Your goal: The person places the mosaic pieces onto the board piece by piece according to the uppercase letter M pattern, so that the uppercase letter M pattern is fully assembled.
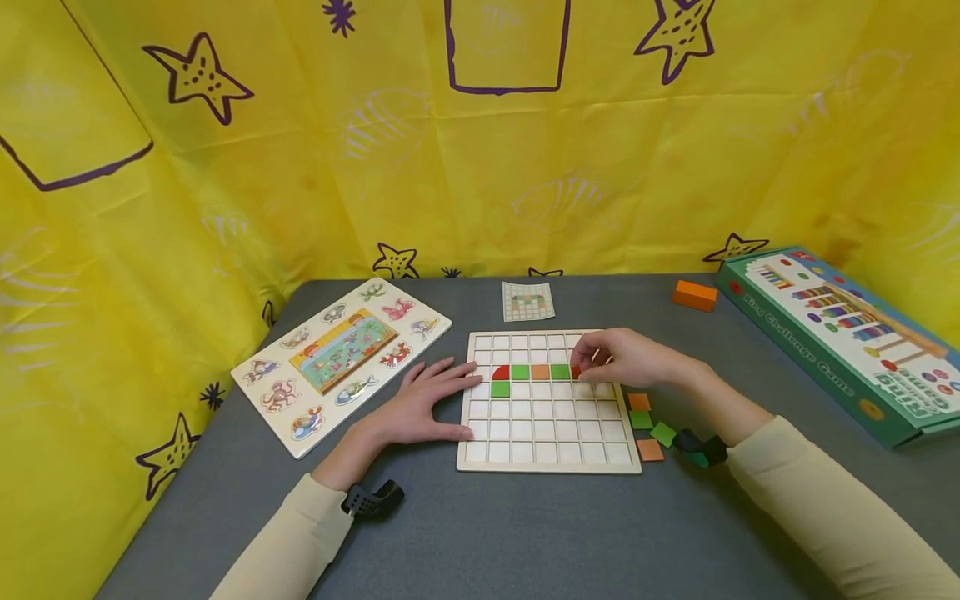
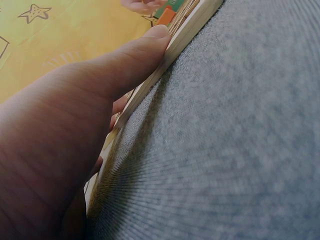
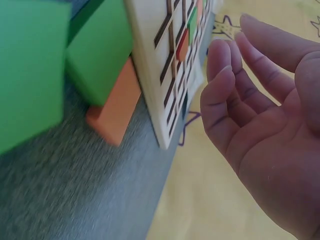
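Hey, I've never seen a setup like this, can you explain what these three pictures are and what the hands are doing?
There is no machine here: a person works with two bare hands and wears three cameras. The wide picture comes from the head, looking down at a grey table. The other two come from the wrists, very close up. The left hand lies flat, its thumb against the edge of a wooden grid board. The right hand hovers over the board by a red tile; its fingers look relaxed and I cannot see them gripping anything. Loose orange and green tiles, an animal puzzle, a pattern card, an orange block and a game box also lie there.
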`<state>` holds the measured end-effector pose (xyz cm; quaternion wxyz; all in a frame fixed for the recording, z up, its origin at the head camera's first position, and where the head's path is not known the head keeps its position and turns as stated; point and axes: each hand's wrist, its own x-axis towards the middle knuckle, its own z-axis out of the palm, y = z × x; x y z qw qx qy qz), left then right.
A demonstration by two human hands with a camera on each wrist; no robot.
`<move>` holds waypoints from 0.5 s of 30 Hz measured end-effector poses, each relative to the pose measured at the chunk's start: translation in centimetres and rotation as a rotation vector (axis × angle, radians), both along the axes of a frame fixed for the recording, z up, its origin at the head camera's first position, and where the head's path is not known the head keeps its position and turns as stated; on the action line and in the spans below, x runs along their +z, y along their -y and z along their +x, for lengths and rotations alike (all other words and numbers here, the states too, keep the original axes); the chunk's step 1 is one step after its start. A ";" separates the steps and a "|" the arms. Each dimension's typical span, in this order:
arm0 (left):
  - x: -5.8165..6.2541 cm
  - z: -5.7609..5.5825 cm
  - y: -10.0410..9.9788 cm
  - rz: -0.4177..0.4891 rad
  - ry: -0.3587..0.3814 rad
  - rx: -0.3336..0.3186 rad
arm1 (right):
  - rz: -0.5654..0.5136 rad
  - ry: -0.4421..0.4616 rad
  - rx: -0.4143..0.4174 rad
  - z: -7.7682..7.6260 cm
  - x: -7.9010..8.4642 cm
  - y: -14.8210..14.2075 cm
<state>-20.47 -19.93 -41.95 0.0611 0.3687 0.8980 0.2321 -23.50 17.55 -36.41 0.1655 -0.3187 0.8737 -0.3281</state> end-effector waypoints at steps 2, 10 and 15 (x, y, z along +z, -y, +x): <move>0.0 0.0 0.0 -0.001 0.000 0.002 | 0.000 -0.004 -0.003 0.1 0.0 -0.4; -0.2 -0.1 0.1 0.007 -0.005 -0.010 | -0.005 -0.012 -0.018 0.7 0.0 -2.1; -0.2 -0.2 0.1 0.006 -0.004 -0.010 | 0.004 0.002 -0.033 1.2 0.1 -3.1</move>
